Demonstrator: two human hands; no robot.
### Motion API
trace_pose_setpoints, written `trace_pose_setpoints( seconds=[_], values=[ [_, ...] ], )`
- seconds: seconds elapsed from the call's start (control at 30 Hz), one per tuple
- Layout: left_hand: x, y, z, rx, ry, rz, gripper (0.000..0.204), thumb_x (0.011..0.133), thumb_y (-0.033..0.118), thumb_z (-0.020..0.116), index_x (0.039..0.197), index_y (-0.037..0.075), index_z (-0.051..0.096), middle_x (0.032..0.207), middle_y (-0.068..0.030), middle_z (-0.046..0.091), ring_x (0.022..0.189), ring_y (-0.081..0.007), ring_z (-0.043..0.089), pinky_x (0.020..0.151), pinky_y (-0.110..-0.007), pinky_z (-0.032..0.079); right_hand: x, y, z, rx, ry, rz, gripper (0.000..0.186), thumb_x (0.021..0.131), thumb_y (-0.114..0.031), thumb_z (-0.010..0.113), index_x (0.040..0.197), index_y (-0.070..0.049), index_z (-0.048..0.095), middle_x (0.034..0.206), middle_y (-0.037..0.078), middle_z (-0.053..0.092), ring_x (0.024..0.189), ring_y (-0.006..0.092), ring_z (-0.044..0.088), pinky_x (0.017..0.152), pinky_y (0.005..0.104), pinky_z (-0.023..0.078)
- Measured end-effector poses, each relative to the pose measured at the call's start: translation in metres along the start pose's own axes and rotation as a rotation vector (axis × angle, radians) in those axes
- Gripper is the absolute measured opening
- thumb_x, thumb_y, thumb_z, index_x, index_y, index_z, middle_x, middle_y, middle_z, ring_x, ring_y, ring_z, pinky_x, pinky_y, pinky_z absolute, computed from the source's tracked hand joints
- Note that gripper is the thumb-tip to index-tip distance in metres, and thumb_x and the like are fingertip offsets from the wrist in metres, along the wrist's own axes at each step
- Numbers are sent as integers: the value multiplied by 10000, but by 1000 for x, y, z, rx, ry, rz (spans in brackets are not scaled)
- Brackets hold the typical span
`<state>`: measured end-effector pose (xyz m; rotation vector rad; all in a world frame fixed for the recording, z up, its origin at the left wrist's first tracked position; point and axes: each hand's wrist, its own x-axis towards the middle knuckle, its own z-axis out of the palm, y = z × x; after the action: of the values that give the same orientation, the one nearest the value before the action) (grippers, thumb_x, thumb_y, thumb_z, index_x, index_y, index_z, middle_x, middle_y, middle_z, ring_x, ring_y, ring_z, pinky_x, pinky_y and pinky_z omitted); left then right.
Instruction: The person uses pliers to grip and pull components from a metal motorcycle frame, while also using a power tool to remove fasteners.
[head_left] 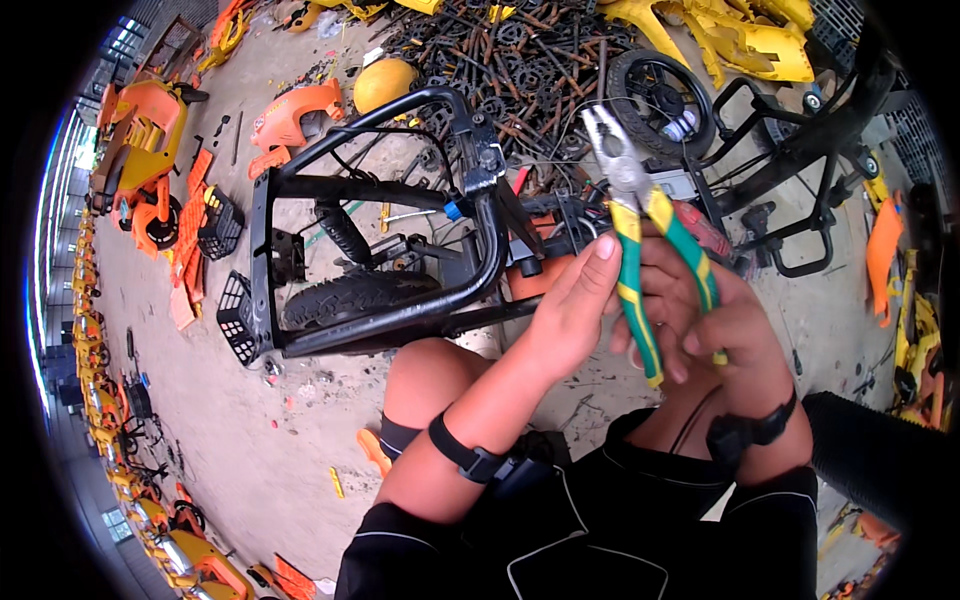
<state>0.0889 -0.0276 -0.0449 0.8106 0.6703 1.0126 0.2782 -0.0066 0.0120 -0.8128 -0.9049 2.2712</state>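
In front of me I hold up a pair of pliers (628, 180) with green and yellow handles. Its metal jaws point up and its handles are spread apart. My right hand (728, 308) is closed about the right handle, with fingers showing between the two handles. At the left handle, my left hand (572, 312) holds on with its thumb upright along the grip; its other fingers are partly hidden. Beyond the hands lies a black tubular vehicle frame (375, 325) with a treaded tire (355, 298) and a shock absorber (343, 232) inside it.
A heap of rusty metal parts (500, 70) lies ahead, beside a loose wheel (660, 105) and yellow panels (735, 45). Another black frame (800, 165) stands at right. Orange panels (295, 115) and a black basket (222, 225) lie at left. A row of yellow vehicles (90, 350) lines the far left.
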Motion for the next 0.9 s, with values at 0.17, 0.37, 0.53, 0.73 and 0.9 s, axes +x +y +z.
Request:
trace_pose_setpoints(
  seconds=[0.17, 0.37, 0.53, 0.73, 0.9],
  values=[
    [-11, 4, -1, -194, -75, 30, 670, 1089, 519, 354, 1457, -37, 425, 1279, -171, 630, 1033, -153, 670, 786, -226, 572, 1, 5, 0, 227, -228, 49, 990, 667, -24, 636, 1553, 112, 215, 1465, 388, 449, 1317, 545, 515, 775, 474, 653],
    [-51, 5, 6, -515, 32, 71, 717, 1059, 541, 336, 1478, -36, 407, 1384, -201, 568, 1238, -281, 625, 1035, -359, 558, 3, 17, 20, 340, -497, 147, 1043, 716, -34, 690, 1608, 20, 153, 1556, 328, 361, 1456, 468, 392, 1035, 553, 503],
    [-60, 5, -4, -664, 153, 129, 675, 1026, 543, 366, 1393, -10, 490, 1308, -174, 600, 1234, -277, 604, 1061, -386, 523, 19, 31, 40, 409, -494, 163, 1058, 707, -23, 675, 1613, 16, 131, 1582, 324, 310, 1476, 461, 355, 1099, 568, 441],
    [-55, 9, -5, -731, 162, 131, 806, 993, 599, 379, 1555, 20, 376, 1433, -187, 524, 1337, -304, 527, 1141, -416, 438, 35, 39, 44, 519, -448, 136, 1033, 710, 23, 617, 1593, 68, 82, 1538, 335, 337, 1448, 490, 372, 1099, 569, 444],
    [-56, 18, 2, -807, 277, 76, 798, 993, 607, 355, 1536, 22, 395, 1456, -199, 514, 1353, -319, 518, 1154, -432, 418, 42, 39, 47, 443, -445, 103, 1084, 675, -64, 654, 1597, 57, 95, 1536, 351, 356, 1448, 452, 392, 1087, 544, 463]
  ],
)
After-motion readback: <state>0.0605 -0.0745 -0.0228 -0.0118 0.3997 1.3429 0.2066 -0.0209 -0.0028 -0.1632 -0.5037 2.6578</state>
